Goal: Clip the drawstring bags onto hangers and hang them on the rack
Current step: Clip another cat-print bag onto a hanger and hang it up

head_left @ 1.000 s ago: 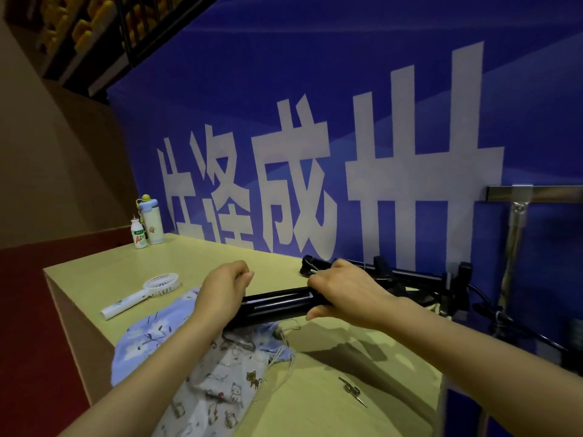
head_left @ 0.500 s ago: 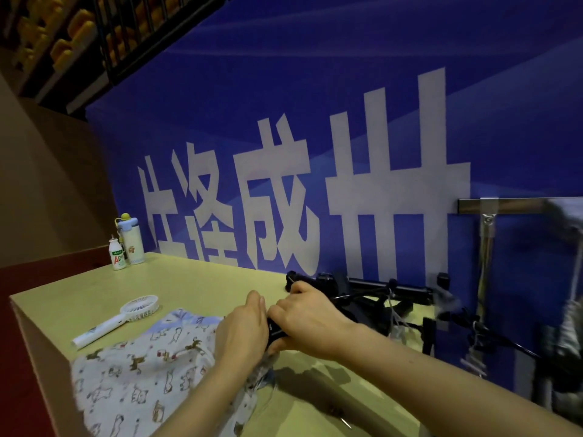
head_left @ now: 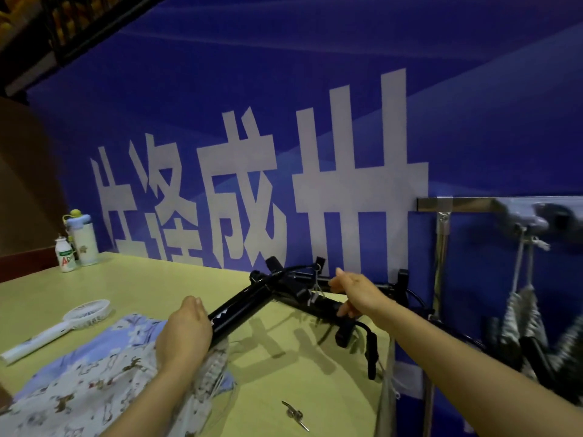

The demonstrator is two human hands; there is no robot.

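**Freeing one hanger, bag not yet clipped**

Curled fingers of the left hand [head_left: 184,335] wrap the near end of a black hanger [head_left: 243,305] just above the table [head_left: 151,282]. The right hand [head_left: 358,293] hooks over the hanger pile [head_left: 293,280] at the table's far right edge; whether it grips cannot be told. The drawstring bag [head_left: 79,386] lies on the table's near left, under the left wrist.

The step looks like pulling one hanger clear. Next, its clips must pinch the bag's top edge before it goes to the rack [head_left: 467,204] beyond the table's right edge.

The banner [head_left: 315,89] shows "成", and a small bottle [head_left: 65,257] at the table's far left reads "AD".
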